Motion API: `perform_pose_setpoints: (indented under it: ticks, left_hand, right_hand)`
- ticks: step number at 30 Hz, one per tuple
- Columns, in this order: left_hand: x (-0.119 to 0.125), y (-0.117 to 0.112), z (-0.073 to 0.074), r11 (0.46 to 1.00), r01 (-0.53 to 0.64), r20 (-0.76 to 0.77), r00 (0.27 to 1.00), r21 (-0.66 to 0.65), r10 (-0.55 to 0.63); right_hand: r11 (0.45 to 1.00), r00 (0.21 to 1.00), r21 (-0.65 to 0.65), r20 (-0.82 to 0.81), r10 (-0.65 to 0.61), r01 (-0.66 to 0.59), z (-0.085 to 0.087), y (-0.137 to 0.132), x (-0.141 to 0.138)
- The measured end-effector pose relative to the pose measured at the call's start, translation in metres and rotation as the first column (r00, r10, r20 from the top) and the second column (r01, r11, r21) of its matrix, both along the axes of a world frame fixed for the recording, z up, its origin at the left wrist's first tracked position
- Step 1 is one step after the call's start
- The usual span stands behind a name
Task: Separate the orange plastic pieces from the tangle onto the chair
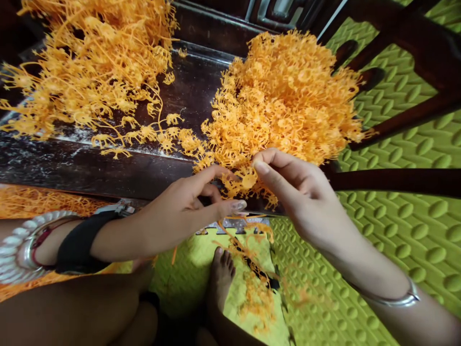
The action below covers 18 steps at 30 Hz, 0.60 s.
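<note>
A big heap of small orange plastic pieces [288, 96] lies on a dark wooden bench [108, 168]. My left hand [187, 206] and my right hand [298, 192] meet at the heap's near edge. Both pinch the same small orange piece [245, 180] between thumb and fingers. A second, looser heap of orange pieces still joined on thin stalks [90, 67] covers the bench's far left.
Green embossed foam mats [396, 230] cover the floor. Dark wooden chair rails [396, 180] cross at the right. My bare foot [221, 274] rests on a mat beside fallen orange scraps [257, 288]. My left wrist wears bangles and a black band.
</note>
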<state>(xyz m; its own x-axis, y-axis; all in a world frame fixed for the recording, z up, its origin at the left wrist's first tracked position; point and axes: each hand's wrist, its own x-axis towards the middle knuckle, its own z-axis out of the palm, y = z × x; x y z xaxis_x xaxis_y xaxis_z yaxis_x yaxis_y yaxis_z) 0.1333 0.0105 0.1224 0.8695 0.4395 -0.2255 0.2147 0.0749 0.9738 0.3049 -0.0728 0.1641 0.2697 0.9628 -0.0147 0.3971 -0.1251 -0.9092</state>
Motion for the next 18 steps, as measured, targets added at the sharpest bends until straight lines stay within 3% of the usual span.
perform_pose_setpoints:
  ticks: [3,7,13,16,18]
  left_hand:
    - [0.007,0.003,0.003,0.999,0.037,0.077,0.996,0.038,-0.04]
    - [0.01,0.005,0.005,0.999,0.03,0.063,0.998,-0.015,-0.029]
    - [0.016,0.006,0.01,0.975,-0.064,-0.028,0.998,-0.211,0.059]
    - [0.018,0.006,0.014,0.962,-0.111,-0.05,0.994,-0.251,0.101]
    - [0.016,0.006,0.015,0.977,-0.118,-0.036,0.993,-0.176,0.114]
  right_hand:
    - [1.0,0.992,-0.013,-0.121,-0.026,0.024,-0.001,0.002,0.002]
    - [0.993,0.958,-0.023,-0.261,-0.121,0.119,0.003,0.009,0.011]
    - [0.96,0.937,0.061,-0.242,-0.251,0.273,0.016,0.012,0.021]
    - [0.97,0.945,0.028,-0.235,-0.227,0.24,0.022,-0.002,0.02]
    - [0.986,0.96,-0.045,-0.222,-0.169,0.163,0.023,-0.017,0.017]
